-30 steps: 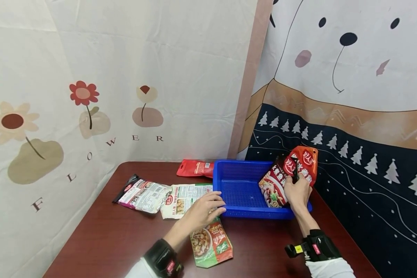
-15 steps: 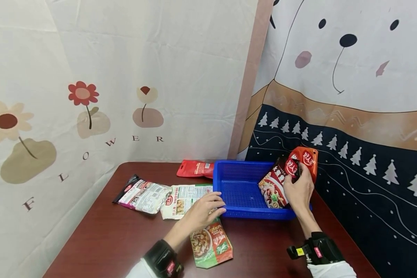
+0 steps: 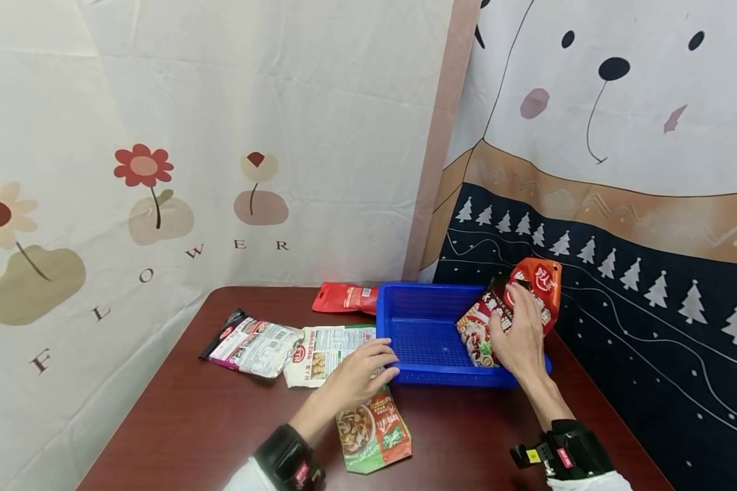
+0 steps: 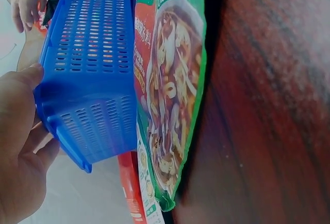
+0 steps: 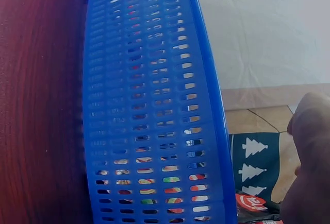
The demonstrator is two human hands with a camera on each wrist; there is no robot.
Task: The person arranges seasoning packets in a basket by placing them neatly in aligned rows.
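In the head view, my left hand [image 3: 359, 372] rests at the left front corner of the blue plastic basket [image 3: 454, 376], fingers relaxed. The left wrist view shows its thumb [image 4: 33, 74] at the basket's rim. Inside the basket's right end, a dark red and black seasoning packet [image 3: 475, 331] leans tilted, with an orange-red packet [image 3: 548, 283] behind it, sticking up above the rim. My right hand [image 3: 522, 337] is over these packets, fingers extended and spread, covering part of both. In the right wrist view, bits of packet show through the basket's slotted front wall [image 5: 149, 105].
On the brown table [image 3: 221, 423], a green and orange packet [image 3: 374, 429] lies in front of the basket. Left of it lie a white packet [image 3: 328, 348] and a black-topped packet [image 3: 261, 344]. A red packet [image 3: 344, 297] lies at the back. Printed curtains [image 3: 344, 136] stand behind.
My right hand has loosened its grip on the dark packet's upper edge; its fingers have spread and it has shifted slightly left. The left hand and basket have stayed still.
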